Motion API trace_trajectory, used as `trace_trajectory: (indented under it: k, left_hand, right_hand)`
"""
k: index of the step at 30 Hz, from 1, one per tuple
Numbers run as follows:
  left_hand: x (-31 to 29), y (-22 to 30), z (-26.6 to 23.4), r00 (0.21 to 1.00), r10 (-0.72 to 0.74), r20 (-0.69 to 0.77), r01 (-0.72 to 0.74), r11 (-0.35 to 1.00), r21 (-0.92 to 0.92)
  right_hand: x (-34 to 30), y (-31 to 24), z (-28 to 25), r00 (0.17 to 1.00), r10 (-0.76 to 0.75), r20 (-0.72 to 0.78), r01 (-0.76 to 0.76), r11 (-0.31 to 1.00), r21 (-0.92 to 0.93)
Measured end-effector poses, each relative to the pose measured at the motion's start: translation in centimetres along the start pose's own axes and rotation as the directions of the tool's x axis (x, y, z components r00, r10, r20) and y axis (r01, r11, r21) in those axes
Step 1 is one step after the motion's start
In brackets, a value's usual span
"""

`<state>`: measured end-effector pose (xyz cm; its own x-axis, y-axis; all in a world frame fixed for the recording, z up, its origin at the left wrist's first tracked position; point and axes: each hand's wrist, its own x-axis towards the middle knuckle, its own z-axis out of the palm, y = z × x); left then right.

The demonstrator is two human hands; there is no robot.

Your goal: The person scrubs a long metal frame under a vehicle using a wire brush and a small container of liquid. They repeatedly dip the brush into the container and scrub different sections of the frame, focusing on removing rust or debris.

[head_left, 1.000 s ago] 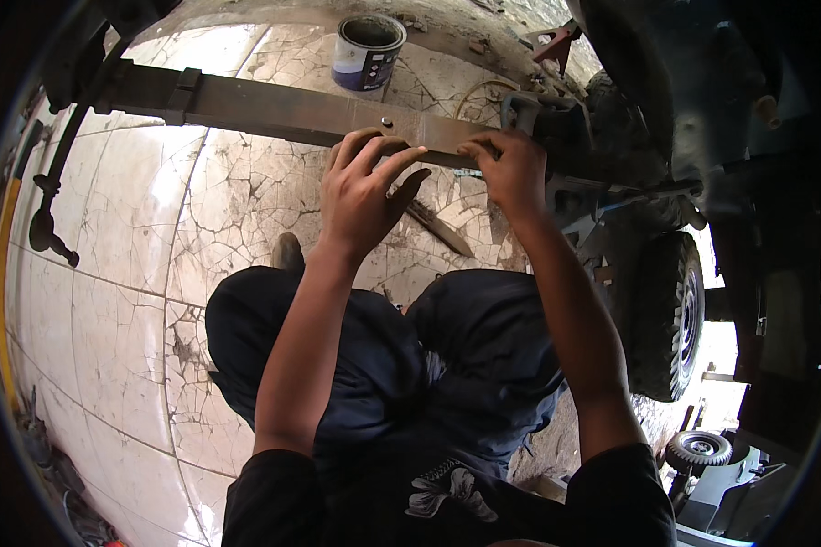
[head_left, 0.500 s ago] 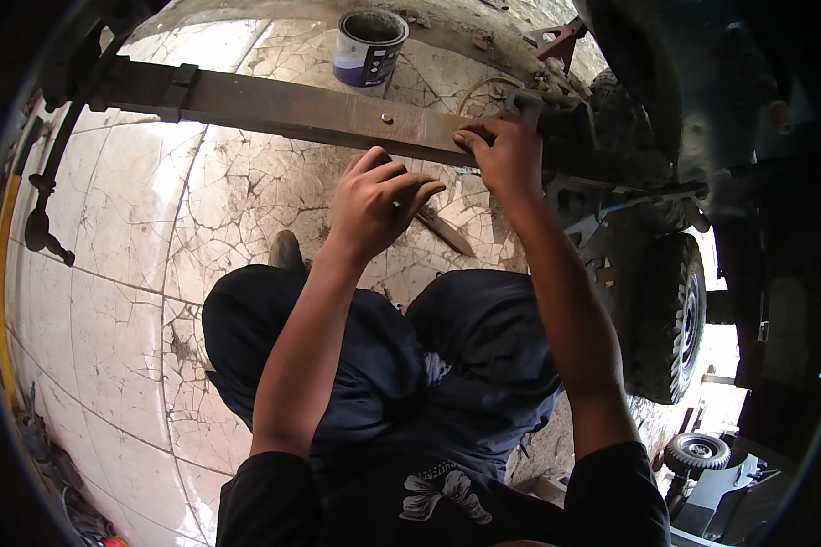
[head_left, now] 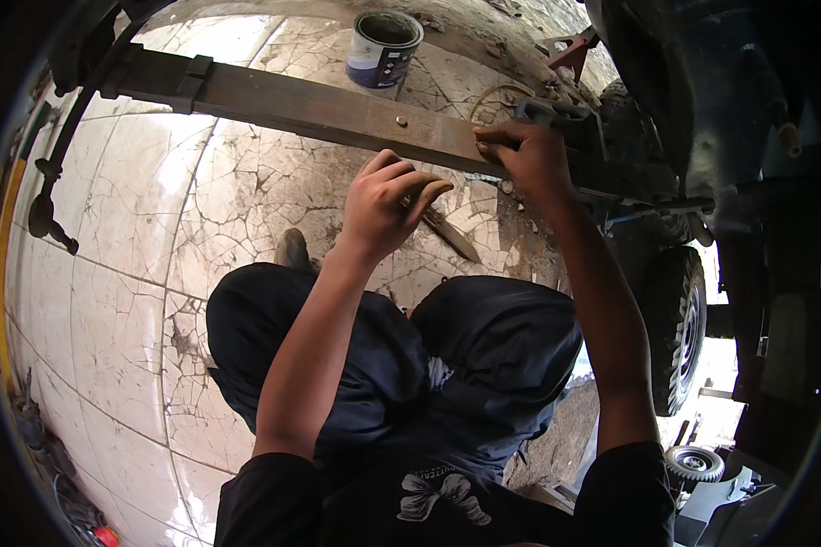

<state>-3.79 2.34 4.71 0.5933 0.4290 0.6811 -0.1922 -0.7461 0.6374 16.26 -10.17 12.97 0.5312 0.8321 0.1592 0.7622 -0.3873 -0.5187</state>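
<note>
A long brown leaf spring (head_left: 324, 108) spans the scene, with a metal clamp (head_left: 192, 82) around its left part and a small shiny bolt head (head_left: 401, 121) on its upper face. My left hand (head_left: 388, 205) is closed just below the spring's near edge, fingers curled and thumb pointing right. Whatever lies inside those fingers is hidden. Over the spring's right part, my right hand (head_left: 534, 157) has its thumb and fingertips pinched together close to the surface. I cannot make out anything between them. A narrow, flat, pointed strip (head_left: 453, 237) lies on the floor behind my left hand.
Beyond the spring stands an open paint can (head_left: 383, 66). A red stand (head_left: 570, 56) is at the back right. To the right are a vehicle's dark underside and a tyre (head_left: 680, 333). A jointed rod (head_left: 41, 210) hangs at left above the cracked tile floor (head_left: 109, 310).
The view has shifted a little, so the spring and can sit farther right. My right hand has slid slightly right along the spring. The left hand keeps nearly the same pose.
</note>
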Motion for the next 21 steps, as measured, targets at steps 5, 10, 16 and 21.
trace_trajectory:
  k: [5, 10, 16, 21]
  left_hand:
    - [-0.1, 0.2, -0.1, 0.999, -0.049, 0.015, 0.050, 0.998, -0.030]
    - [0.1, -0.2, 0.5, 0.997, -0.055, -0.062, 0.048, 0.993, -0.110]
    - [-0.6, 0.3, -0.1, 0.992, -0.116, -0.053, 0.112, 0.991, -0.079]
    - [1.9, -0.1, -0.7, 0.986, 0.019, -0.169, -0.003, 0.996, 0.090]
  right_hand:
    - [1.1, 0.4, 0.0, 0.998, 0.061, -0.023, -0.062, 0.998, -0.028]
    - [2.2, 0.1, 1.0, 0.997, 0.038, -0.071, -0.039, 0.999, -0.006]
    - [-1.4, 0.4, 1.1, 0.997, -0.015, -0.073, 0.020, 0.997, 0.079]
    - [1.6, -0.1, 2.1, 0.990, 0.012, -0.139, -0.010, 1.000, 0.010]
